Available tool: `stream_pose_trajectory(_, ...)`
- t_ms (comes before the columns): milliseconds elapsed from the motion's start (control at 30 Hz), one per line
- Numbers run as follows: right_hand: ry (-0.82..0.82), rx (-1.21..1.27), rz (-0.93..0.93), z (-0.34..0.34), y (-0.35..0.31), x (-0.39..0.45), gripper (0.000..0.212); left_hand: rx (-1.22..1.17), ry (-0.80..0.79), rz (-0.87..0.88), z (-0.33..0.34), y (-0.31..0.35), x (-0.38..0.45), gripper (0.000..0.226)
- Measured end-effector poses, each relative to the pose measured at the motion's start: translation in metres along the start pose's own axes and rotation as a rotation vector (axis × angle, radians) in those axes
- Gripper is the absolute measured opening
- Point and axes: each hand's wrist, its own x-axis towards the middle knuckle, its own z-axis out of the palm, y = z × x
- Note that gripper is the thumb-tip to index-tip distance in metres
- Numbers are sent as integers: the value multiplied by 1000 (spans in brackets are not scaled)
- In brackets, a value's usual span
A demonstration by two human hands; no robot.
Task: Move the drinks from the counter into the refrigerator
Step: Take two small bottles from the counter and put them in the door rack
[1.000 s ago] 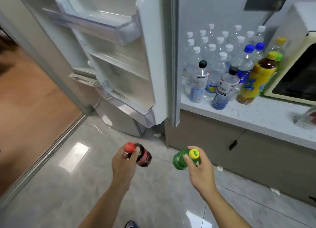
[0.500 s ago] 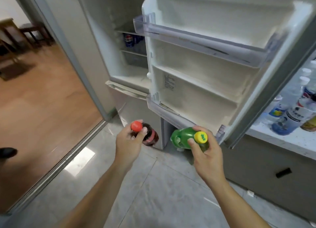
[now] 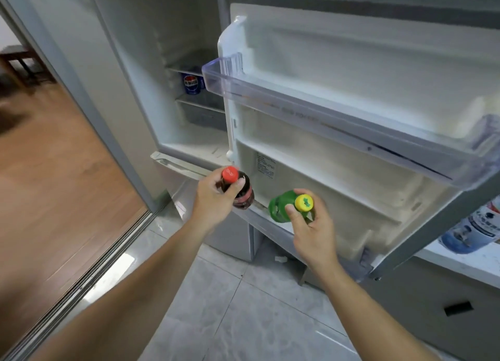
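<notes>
grey tile floor (image 3: 243, 320), wooden floor (image 3: 54, 184) beyond

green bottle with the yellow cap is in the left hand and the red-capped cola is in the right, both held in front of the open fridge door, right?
Not quite: the hands are swapped. The head view shows the green bottle with the yellow cap in the right hand and the red-capped cola in the left hand. Both are held in front of the open fridge door.

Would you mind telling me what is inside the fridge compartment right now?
One blue can stands on a shelf inside the fridge. The open door covers everything to the can's right, so anything else there cannot be seen.
</notes>
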Motion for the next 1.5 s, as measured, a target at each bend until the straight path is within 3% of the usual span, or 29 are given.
stream_pose_trajectory(233, -75, -189, 142, 40, 29, 43, 18, 110, -127, 20, 14, -6, 59, 8)
stream_pose_trajectory(467, 8, -312, 257, 71, 38, 65, 11, 180, -324, 124, 17, -25, 102, 6)
stream_pose_trajectory(567, 57, -395, 255, 78, 45, 65, 13, 356, -426, 225, 23, -46, 103, 17)
stream_pose_trajectory(667, 85, -444, 292, 84, 50, 62, 23, 426, -475, 177, 21, -67, 98, 26)
stream_pose_trajectory(900, 144, -485, 376, 90, 43, 63, 26, 168, -566, 112, 6, -91, 90, 58)
stream_pose_trajectory(1000, 163, -495, 373, 89, 40, 57, 30, 88, -535, 122, -3, -99, 84, 60)
stream_pose_trajectory(1167, 245, -478, 322, 81, 33, 29, 51, 79, -328, 262, -13, -94, 55, 54)
stream_pose_trajectory(1300, 326, -397, 259, 65, 22, -11, 48, 11, -210, 355, -5, -83, 19, 52)
stream_pose_trajectory(1500, 536, -390, 220, 10, 16, -99, 33, 10, -343, 430, 28, -65, -61, 56)
